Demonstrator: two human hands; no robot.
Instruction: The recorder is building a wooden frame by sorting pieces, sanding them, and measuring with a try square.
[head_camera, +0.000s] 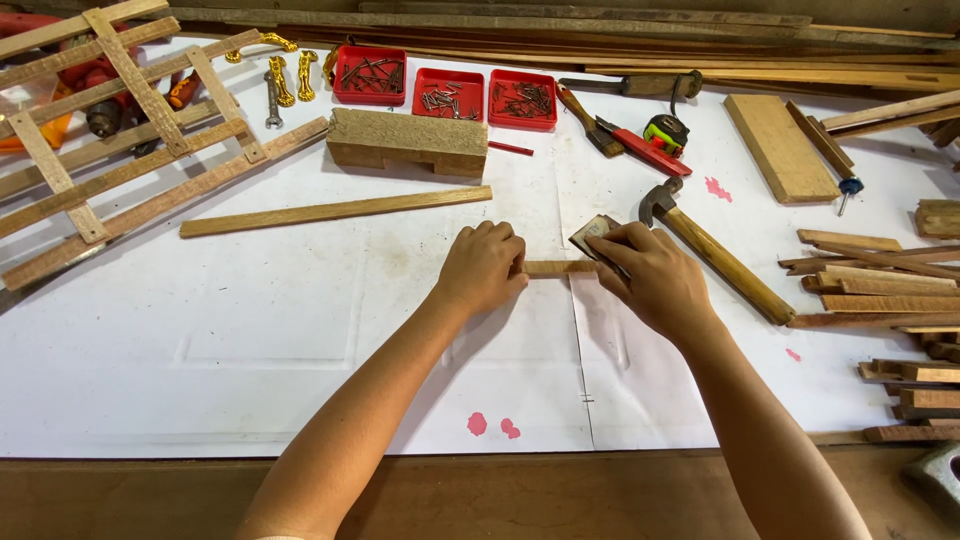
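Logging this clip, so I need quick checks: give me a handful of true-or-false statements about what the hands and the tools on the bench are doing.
1. The left hand and right hand hold a short wood strip between them. True.
2. The right hand grips the hammer. False: the hammer lies on the white sheet beside that hand, which holds a small flat piece.
3. Three red trays of nails sit at the far side. True.
4. The wooden lattice frame lies on the right. False: it is at the far left.
5. The tape measure lies beyond the hammer. True.
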